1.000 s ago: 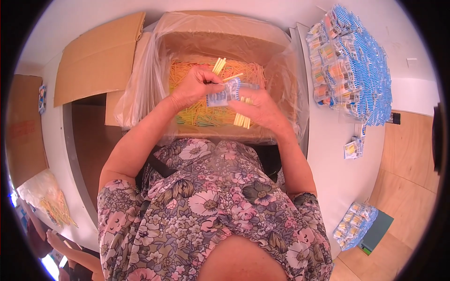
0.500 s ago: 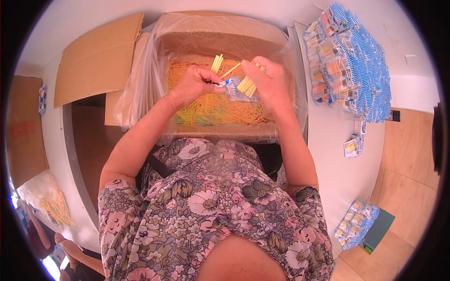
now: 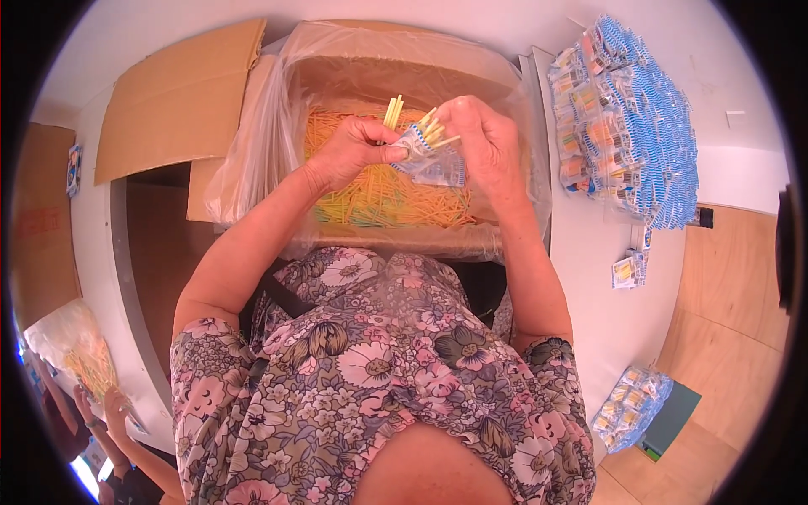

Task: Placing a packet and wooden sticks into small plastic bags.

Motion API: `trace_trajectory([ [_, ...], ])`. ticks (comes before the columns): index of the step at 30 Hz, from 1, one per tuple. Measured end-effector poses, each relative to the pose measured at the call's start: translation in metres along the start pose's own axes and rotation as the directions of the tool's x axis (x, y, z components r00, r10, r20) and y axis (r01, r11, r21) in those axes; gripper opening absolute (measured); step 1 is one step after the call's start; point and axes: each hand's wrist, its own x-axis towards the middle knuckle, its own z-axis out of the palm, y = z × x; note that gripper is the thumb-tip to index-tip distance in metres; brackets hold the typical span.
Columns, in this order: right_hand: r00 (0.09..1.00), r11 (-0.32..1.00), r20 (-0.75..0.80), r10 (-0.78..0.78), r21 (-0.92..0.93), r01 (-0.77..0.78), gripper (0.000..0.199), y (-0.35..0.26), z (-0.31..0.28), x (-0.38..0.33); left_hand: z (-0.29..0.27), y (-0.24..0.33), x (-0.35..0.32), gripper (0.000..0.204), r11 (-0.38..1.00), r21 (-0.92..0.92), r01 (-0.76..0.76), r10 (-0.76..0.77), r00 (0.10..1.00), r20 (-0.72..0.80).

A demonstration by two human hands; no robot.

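Observation:
My left hand [image 3: 353, 150] holds a bunch of pale yellow sticks [image 3: 393, 109] and pinches the mouth of a small clear packet with blue print [image 3: 431, 160]. My right hand [image 3: 480, 139] grips the same packet from the right, with a few sticks [image 3: 438, 135] poking out of its top between the two hands. Both hands hover over a cardboard box lined with a clear plastic bag [image 3: 278, 135]. A deep layer of loose yellow and orange sticks [image 3: 383, 198] fills the box.
A pile of filled blue-printed packets [image 3: 627, 114] lies on the white table at the right, one loose packet [image 3: 627, 271] below it. Another bundle of packets [image 3: 631, 408] sits lower right. The box's flap [image 3: 172, 97] folds out left. Another person's hands [image 3: 101, 412] work at the lower left.
Both hands rose with the packet and came together over the box's far half. The right hand has brought sticks to the packet's mouth, and they now stick out of it.

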Motion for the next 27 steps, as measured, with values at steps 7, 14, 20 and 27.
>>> trace_trajectory([
  [7,0.974,0.968,-0.086,-0.211,-0.158,0.195,0.032,0.018,0.011,-0.006,-0.001,-0.013,0.004,0.016,0.998,-0.06,-0.005,0.006,1.0,0.022],
  [14,0.985,0.995,-0.138,-0.1,-0.007,0.1,0.027,0.027,-0.002,-0.02,0.005,-0.007,0.0,0.014,0.999,-0.014,-0.043,0.043,0.999,0.015],
  [20,0.998,0.982,-0.002,0.06,0.181,-0.058,0.03,0.054,0.008,-0.016,0.018,-0.001,-0.008,0.013,0.976,0.217,-0.008,-0.02,0.992,0.123],
  [27,0.992,0.974,0.06,0.108,0.196,-0.118,0.016,0.042,0.011,-0.016,0.026,0.002,-0.011,0.013,0.947,0.317,-0.051,0.009,0.991,0.131],
])
